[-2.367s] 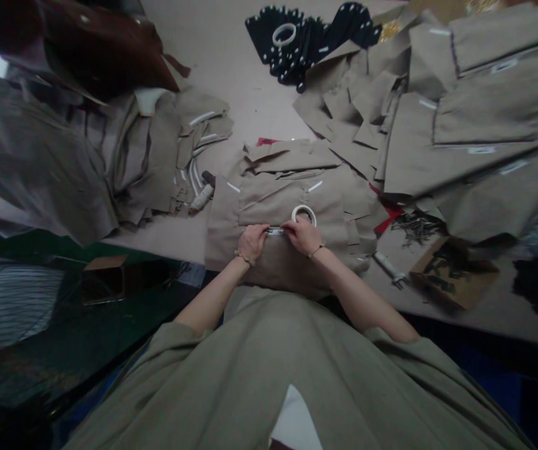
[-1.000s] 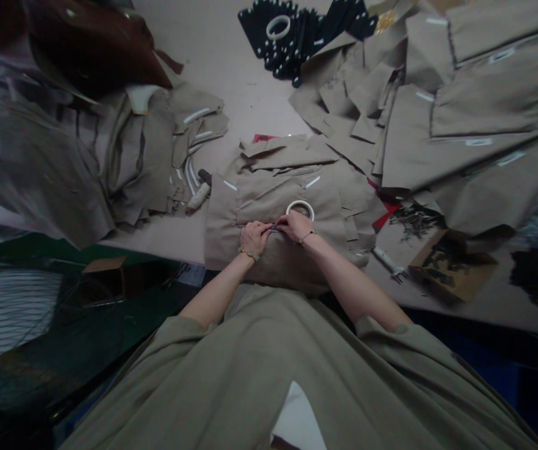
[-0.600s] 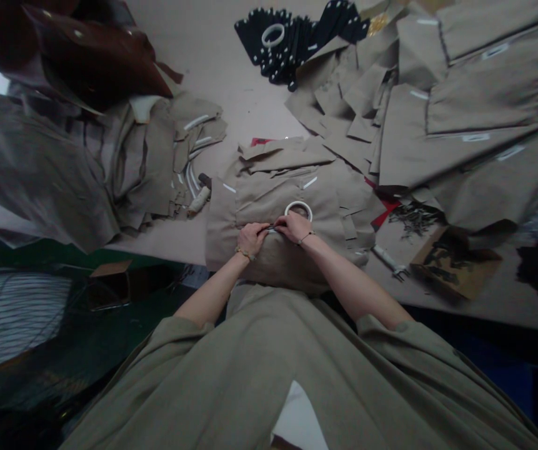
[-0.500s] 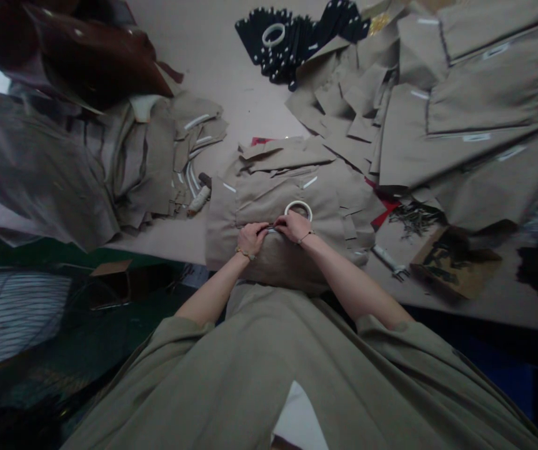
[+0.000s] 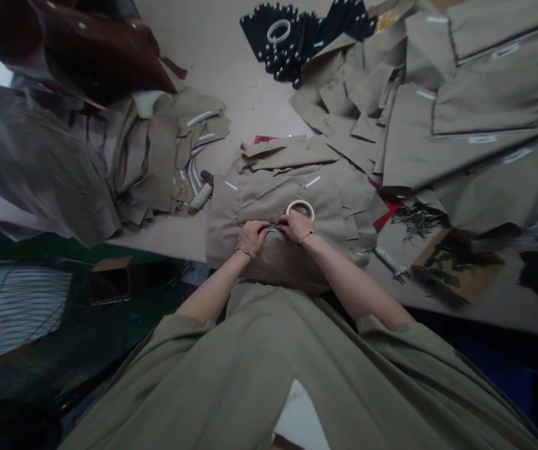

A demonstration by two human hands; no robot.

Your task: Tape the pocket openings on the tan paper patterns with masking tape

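At the near edge of the table [image 5: 250, 87], the tan cloth panel [image 5: 282, 262] should be light, soft, easily creased, best held beside the pale strip [image 5: 272, 229] — there the left hand [image 5: 250, 236] and right hand [image 5: 297, 227], fingers closed in pinches, seem to grip one end each; two slanted white marks [image 5: 313, 182], two white rings [image 5: 300, 202] — one by the right hand, one on dark pieces [image 5: 302, 44]

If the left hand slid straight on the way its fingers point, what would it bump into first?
Probably the right hand, facing it across the small strip between their fingertips; depth is hard to judge.
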